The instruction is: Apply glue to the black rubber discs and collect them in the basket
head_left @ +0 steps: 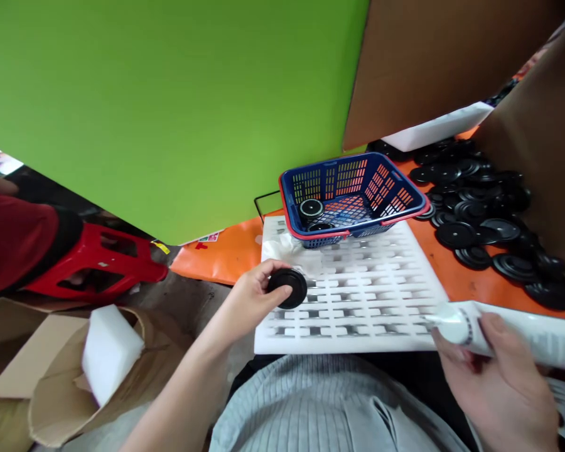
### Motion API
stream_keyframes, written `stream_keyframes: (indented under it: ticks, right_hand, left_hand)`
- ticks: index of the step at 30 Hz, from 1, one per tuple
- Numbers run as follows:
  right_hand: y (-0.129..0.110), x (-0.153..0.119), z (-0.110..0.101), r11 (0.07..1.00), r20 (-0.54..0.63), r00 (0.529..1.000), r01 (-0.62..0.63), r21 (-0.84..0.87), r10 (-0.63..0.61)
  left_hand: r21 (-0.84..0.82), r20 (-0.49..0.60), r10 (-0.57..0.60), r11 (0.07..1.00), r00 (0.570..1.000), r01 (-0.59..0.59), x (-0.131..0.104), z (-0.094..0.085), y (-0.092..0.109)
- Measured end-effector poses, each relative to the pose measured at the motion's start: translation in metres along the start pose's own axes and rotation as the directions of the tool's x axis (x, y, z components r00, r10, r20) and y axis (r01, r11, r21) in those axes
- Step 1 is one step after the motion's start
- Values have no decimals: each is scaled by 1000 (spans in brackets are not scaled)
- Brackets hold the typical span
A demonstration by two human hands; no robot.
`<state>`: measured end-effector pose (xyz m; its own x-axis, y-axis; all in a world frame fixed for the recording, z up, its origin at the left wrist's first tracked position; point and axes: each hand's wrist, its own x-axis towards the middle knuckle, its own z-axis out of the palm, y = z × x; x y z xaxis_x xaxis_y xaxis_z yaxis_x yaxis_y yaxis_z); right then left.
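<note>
Tube [543, 334] in right hand [503, 380], nozzle [434, 319] leftward, long axis nearly crosswise.

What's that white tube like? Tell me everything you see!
The white tube is long and smooth and looks like plastic. One end has a round, pale collar with a blurry narrow tip pointing left. Faint print marks its side, too blurred to read. The tube lies nearly level in the right hand, which grips it just behind the collar. The tip shows over the white slotted sheet; I can't tell if they touch. The other end runs out of the picture.
</note>
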<state>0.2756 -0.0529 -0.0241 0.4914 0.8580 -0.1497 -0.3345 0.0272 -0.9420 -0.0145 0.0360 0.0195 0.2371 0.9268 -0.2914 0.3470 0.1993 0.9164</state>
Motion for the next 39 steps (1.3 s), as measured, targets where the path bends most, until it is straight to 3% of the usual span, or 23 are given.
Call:
stream_keyframes:
  ticks: [3, 6, 8, 11, 13, 16, 17, 20, 24, 28, 32, 35, 39]
  right_hand:
    - [-3, 8, 1, 939, -16, 969, -237, 249, 248]
    - [-7, 12, -2, 873, -22, 937, -316, 372, 349]
    - [-9, 13, -6, 854, -40, 934, -307, 421, 355]
    - [-14, 13, -18, 840, -63, 940, -269, 472, 336]
    - [-15, 14, -29, 834, -71, 941, -257, 488, 332]
    - [-16, 19, -45, 832, -83, 936, -262, 490, 343]
    - [-15, 21, -49, 829, -80, 933, -270, 489, 351]
    - [-16, 28, -56, 815, -57, 932, -281, 507, 357]
    - [-18, 30, -58, 809, -69, 950, -220, 545, 305]
    - [-14, 29, -64, 796, -84, 940, -229, 561, 329]
    - [-9, 33, -69, 760, -48, 923, -285, 584, 383]
    - [-9, 38, -69, 764, -57, 929, -266, 589, 367]
    - [-10, 42, -70, 774, -70, 934, -247, 583, 350]
  left_hand:
    - [33, 214, -10, 999, 977, 3, 4, 10, 10]
    - [201, 385, 127, 955, 914, -218, 27, 50, 30]
    - [403, 413, 228, 822, 881, -402, 52, 81, 42]
    - [583, 419, 273, 650, 866, -487, 87, 117, 51]
    - [633, 419, 280, 592, 864, -499, 96, 130, 54]
    - [702, 435, 308, 473, 846, -533, 90, 143, 68]
    - [710, 471, 322, 413, 821, -570, 88, 148, 76]
    - [673, 654, 297, 190, 695, -715, 95, 176, 111]
    - [760, 616, 141, 149, 775, -632, 133, 213, 147]
    - [746, 651, 37, 149, 758, -649, 157, 215, 147]
    - [703, 703, -6, 159, 711, -693, 158, 197, 140]
    - [701, 708, -37, 156, 705, -696, 154, 190, 143]
    - [698, 714, -81, 145, 695, -701, 160, 209, 159]
